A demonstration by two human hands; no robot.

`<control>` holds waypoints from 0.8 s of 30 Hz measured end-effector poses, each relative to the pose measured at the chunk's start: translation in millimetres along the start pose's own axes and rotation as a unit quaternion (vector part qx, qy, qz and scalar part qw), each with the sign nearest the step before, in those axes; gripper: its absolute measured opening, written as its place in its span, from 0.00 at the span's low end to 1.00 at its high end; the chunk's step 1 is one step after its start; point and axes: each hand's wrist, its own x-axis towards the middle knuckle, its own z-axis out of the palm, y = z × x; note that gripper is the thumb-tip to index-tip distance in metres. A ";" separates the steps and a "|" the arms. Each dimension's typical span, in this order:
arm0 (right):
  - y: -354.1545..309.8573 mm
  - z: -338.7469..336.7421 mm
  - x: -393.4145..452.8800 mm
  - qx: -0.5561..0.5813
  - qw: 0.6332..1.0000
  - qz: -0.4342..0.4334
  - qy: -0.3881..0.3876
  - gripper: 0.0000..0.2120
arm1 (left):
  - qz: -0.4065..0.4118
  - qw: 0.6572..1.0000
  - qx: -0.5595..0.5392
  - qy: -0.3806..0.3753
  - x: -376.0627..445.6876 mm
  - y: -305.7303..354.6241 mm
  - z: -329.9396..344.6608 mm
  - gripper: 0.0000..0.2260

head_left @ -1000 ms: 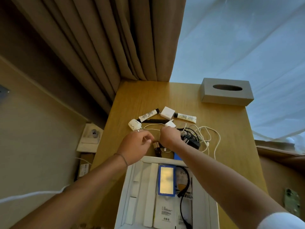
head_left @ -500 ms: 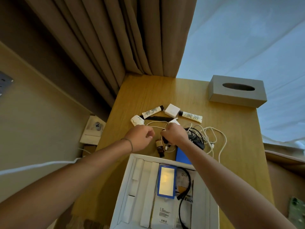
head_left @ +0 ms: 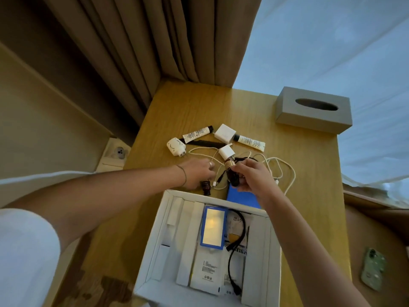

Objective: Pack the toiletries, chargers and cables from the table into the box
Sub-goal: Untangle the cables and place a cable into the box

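My right hand (head_left: 250,176) grips a small brown bottle with a gold cap (head_left: 232,177) just above the table, beyond the open white box (head_left: 164,218). My left hand (head_left: 197,173) lies low over the white cable (head_left: 280,171); its fingertips are hidden. A second small brown bottle (head_left: 205,187) lies right below it. Further back are two white tubes (head_left: 198,134) (head_left: 250,141), a white cube charger (head_left: 225,133), a small white plug (head_left: 226,151) and a round white adapter (head_left: 176,147). Inside the box lie a blue-framed flat item (head_left: 213,228), a black cable (head_left: 236,240) and a white pouch (head_left: 204,271).
A grey tissue box (head_left: 313,109) stands at the table's far right corner. A blue flat item (head_left: 242,197) lies against the box's far wall. Curtains hang behind the table; a wall socket (head_left: 117,151) sits to the left. A phone (head_left: 373,268) lies on a lower surface, right.
My right hand has lifted a brown bottle out of the cable tangle and turned toward the box. My left hand has spread lower over the table.
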 end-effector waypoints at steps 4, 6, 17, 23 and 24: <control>-2.3 1.1 -26.0 0.035 0.999 -0.015 -0.025 0.05 | 0.048 0.995 0.083 -0.003 10.2 1.3 7.9 0.17; -3.7 2.9 -40.9 0.057 0.997 -0.020 -0.040 0.05 | 0.045 0.996 0.075 0.024 11.9 1.7 13.5 0.14; 4.0 39.4 -100.5 -0.029 0.996 -0.071 -0.052 0.09 | -0.186 0.922 -0.286 0.184 -45.0 -20.0 -5.7 0.13; 43.2 82.1 -104.9 -0.193 0.976 -0.088 -0.056 0.13 | -0.239 0.828 -0.423 0.279 -102.6 -18.6 -13.3 0.10; 50.9 88.5 -104.3 -0.225 0.968 -0.096 -0.052 0.13 | -0.243 0.815 -0.438 0.292 -111.5 -16.9 -14.3 0.09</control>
